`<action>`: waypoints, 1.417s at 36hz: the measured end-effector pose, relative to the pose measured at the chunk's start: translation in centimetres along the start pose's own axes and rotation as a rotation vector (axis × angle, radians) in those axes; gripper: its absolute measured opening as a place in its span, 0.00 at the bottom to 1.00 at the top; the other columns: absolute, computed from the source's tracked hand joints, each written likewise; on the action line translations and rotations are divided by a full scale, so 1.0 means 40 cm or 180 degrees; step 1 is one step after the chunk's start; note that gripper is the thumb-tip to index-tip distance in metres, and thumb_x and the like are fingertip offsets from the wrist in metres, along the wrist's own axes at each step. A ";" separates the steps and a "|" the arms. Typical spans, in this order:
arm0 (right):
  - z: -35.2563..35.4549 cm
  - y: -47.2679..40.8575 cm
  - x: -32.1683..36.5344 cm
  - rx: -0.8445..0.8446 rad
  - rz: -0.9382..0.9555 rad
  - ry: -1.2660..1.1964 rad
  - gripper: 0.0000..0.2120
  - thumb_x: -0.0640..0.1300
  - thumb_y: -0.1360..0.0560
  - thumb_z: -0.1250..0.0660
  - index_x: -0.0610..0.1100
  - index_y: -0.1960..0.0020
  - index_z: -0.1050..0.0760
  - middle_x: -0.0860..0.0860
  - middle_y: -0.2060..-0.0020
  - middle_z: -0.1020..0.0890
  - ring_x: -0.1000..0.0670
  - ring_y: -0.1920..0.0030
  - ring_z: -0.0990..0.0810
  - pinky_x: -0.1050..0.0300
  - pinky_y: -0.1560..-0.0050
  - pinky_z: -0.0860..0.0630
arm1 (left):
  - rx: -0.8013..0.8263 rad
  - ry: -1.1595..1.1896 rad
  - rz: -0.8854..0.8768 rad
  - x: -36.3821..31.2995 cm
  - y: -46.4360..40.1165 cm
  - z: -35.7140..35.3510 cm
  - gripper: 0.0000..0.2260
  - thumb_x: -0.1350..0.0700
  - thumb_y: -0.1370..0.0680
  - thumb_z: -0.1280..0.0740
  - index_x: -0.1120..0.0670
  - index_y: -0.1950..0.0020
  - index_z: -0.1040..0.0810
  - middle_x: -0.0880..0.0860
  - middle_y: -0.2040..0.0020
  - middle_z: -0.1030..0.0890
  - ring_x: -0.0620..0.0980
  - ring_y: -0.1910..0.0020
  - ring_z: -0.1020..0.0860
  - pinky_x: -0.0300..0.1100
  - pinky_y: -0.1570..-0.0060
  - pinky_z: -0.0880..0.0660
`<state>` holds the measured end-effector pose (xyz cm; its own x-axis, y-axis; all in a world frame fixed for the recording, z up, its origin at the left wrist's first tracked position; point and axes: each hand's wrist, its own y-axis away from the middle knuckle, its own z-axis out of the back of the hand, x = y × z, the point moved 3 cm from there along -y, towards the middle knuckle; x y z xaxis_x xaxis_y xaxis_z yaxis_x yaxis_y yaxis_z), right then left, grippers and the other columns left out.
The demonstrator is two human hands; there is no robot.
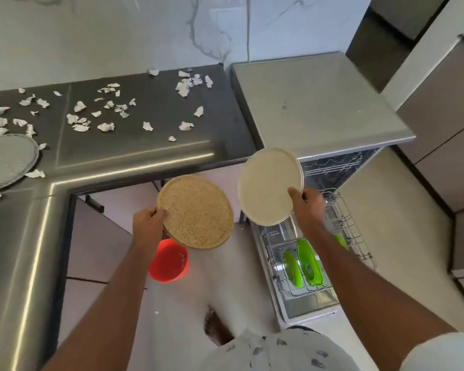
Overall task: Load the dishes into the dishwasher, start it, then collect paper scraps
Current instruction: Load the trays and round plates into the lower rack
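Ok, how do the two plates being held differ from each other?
The speckled tan plate, in the left hand, is rough-looking and hangs over the floor; the cream plate, in the right hand, looks smooth and plain and hangs above the dishwasher rack. Both are round, similar in size and gripped at the rim.

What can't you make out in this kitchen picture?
Head view only:
- Grey plate: cut off by the left edge.
- Red bowl: partly hidden behind the speckled plate in the left hand.
- Dishwasher rack: partly covered by the cream plate, right hand and forearm.
- Dishwasher controls: not visible.
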<state>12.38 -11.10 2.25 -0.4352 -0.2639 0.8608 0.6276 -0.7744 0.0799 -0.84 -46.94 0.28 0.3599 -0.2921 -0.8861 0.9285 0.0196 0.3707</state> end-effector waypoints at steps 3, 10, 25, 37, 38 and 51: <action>0.090 0.005 -0.073 -0.0058 -0.0075 0.0257 0.11 0.44 0.22 0.31 0.42 0.62 0.25 0.50 0.71 0.27 0.50 0.69 0.28 0.61 0.71 0.35 | 0.0167 -0.0136 0.0009 0.050 0.002 -0.089 0.23 0.47 0.33 0.30 0.69 0.56 0.23 0.60 0.65 0.25 0.56 0.67 0.24 0.68 0.66 0.22; 0.298 -0.026 -0.237 -0.0064 -0.0379 0.0845 0.10 0.45 0.22 0.33 0.37 0.52 0.19 0.51 0.70 0.25 0.49 0.68 0.27 0.65 0.75 0.39 | 0.0337 -0.0690 0.0011 0.023 0.154 -0.377 0.13 0.63 0.22 0.33 0.59 0.67 0.25 0.55 0.71 0.28 0.52 0.72 0.28 0.37 0.77 0.28; 0.510 -0.237 -0.520 0.0064 -0.0649 0.1390 0.11 0.46 0.23 0.35 0.38 0.54 0.20 0.38 0.61 0.17 0.41 0.65 0.23 0.58 0.62 0.34 | 0.0320 -0.0990 0.0412 0.127 0.325 -0.786 0.11 0.50 0.26 0.31 0.56 0.62 0.20 0.59 0.65 0.18 0.60 0.67 0.17 0.60 0.66 0.18; 0.476 -0.394 -0.690 -0.0143 -0.0943 0.1584 0.14 0.49 0.23 0.35 0.40 0.61 0.23 0.39 0.65 0.19 0.42 0.67 0.30 0.56 0.63 0.34 | 0.0732 -0.1227 0.0480 0.280 0.123 -1.082 0.14 0.46 0.32 0.34 0.57 0.61 0.21 0.56 0.62 0.17 0.60 0.62 0.17 0.59 0.62 0.17; 0.472 -0.405 -0.709 -0.0155 -0.0964 0.1599 0.14 0.50 0.23 0.35 0.41 0.61 0.24 0.39 0.65 0.20 0.41 0.67 0.30 0.55 0.63 0.34 | 0.0723 -0.1269 0.0489 0.288 0.113 -1.105 0.14 0.46 0.32 0.35 0.57 0.61 0.21 0.57 0.63 0.17 0.60 0.63 0.17 0.59 0.62 0.17; 0.362 -0.617 -0.995 0.0267 -0.0941 0.1714 0.16 0.51 0.22 0.35 0.38 0.57 0.21 0.37 0.61 0.17 0.37 0.60 0.20 0.53 0.60 0.31 | 0.0609 -0.1868 0.0376 0.404 0.022 -1.401 0.13 0.51 0.25 0.32 0.60 0.63 0.23 0.61 0.63 0.18 0.61 0.61 0.18 0.51 0.61 0.19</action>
<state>23.55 26.82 -26.70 -0.8493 -0.3152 0.4235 0.4699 -0.8170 0.3342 10.90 1.94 -29.30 0.2988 -0.7757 -0.5558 0.8333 -0.0718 0.5482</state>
